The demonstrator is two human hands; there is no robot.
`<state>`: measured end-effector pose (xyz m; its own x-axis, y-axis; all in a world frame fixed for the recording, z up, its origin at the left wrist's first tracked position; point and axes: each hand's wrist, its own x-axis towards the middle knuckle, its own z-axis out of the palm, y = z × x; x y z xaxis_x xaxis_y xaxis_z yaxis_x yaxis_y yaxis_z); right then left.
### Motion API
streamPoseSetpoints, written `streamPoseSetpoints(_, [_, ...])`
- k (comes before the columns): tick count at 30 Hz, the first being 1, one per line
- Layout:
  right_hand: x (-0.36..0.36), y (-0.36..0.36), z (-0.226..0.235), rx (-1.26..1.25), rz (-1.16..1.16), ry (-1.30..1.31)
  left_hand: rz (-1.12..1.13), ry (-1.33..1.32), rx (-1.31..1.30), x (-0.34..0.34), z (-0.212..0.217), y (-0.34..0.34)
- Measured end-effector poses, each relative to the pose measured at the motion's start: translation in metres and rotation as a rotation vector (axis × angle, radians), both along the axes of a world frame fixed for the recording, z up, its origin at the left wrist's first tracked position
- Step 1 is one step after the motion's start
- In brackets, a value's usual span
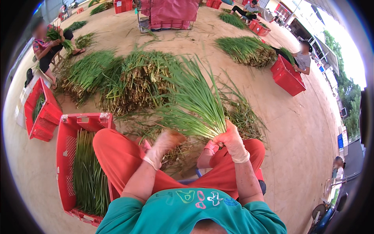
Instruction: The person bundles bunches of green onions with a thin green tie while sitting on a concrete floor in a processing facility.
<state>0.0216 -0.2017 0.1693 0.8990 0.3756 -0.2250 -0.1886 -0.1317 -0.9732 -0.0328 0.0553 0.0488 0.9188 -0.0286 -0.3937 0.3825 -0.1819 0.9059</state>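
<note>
Two hands show above the red trousers (120, 156), each in a thin pale glove. Right hand (230, 141): fingers closed round the pale stem ends of a green bunch (204, 103); the bunch is held in front of the right knee, its leaves fanning forward and to the left. Left hand (164, 143): motion-blurred, close to the left of the stem ends; finger state cannot be told, nor whether it touches any leaf.

Surroundings: a red crate (62, 163) stands beside the left knee, long green leaves (91, 179) lying lengthwise in it. Ahead, on the pale floor (300, 128), lies a large heap (140, 80) with brownish cut ends toward the wearer. Loose leaves (243, 117) are strewn beyond the right hand. Farther left, a seated co-worker (48, 45) holds another bunch (58, 37); at upper right, a second co-worker (304, 58) sits behind a red tub (287, 76).
</note>
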Motion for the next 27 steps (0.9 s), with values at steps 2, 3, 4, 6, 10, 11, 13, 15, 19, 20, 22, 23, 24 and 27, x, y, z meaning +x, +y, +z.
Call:
streamPoseSetpoints(2, [-0.005,0.009,-0.006,0.034,-0.002,0.051,-0.077,0.15,-0.655,-0.015,-0.008,-0.033])
streamPoseSetpoints(3, [-0.008,0.014,-0.009,0.049,-0.002,0.075,-0.106,0.156,-0.861,-0.016,-0.015,-0.042])
streamPoseSetpoints(4, [-0.01,0.015,-0.013,-0.008,0.032,0.062,-0.078,0.128,-0.928,-0.011,-0.014,-0.048])
streamPoseSetpoints(6, [-0.015,0.017,-0.046,-0.199,0.06,-0.157,-0.011,0.072,-1.061,0.0,-0.012,-0.053])
streamPoseSetpoints(10, [-0.012,0.016,-0.117,0.725,-0.203,0.646,0.045,0.067,-1.095,0.004,-0.001,-0.07])
streamPoseSetpoints(11, [-0.013,0.014,-0.126,0.726,-0.189,0.676,0.067,0.059,-1.107,0.004,0.0,-0.071])
streamPoseSetpoints(13, [-0.037,0.034,-0.078,0.034,0.032,-0.013,0.165,0.046,-1.127,-0.005,-0.01,-0.061])
streamPoseSetpoints(15, [-0.042,0.04,-0.056,-0.152,0.154,-0.212,0.198,0.04,-1.154,-0.006,-0.009,-0.059])
streamPoseSetpoints(19, [-0.031,0.031,-0.055,0.182,0.195,0.243,0.219,0.018,-1.183,-0.007,-0.009,-0.059])
streamPoseSetpoints(20, [-0.03,0.028,-0.056,0.224,0.182,0.322,0.197,0.027,-1.192,-0.007,-0.01,-0.056])
streamPoseSetpoints(22, [-0.032,0.026,-0.058,0.305,0.183,0.421,0.109,0.029,-1.236,-0.007,-0.015,-0.049])
streamPoseSetpoints(23, [-0.034,0.025,-0.061,0.338,0.178,0.485,0.112,0.033,-1.182,-0.008,-0.018,-0.049])
streamPoseSetpoints(24, [-0.035,0.025,-0.063,0.375,0.173,0.548,0.113,0.036,-1.125,-0.01,-0.003,-0.047])
streamPoseSetpoints(27, [-0.039,0.023,-0.069,0.366,0.113,0.619,0.079,0.086,-0.944,-0.006,-0.005,-0.042])
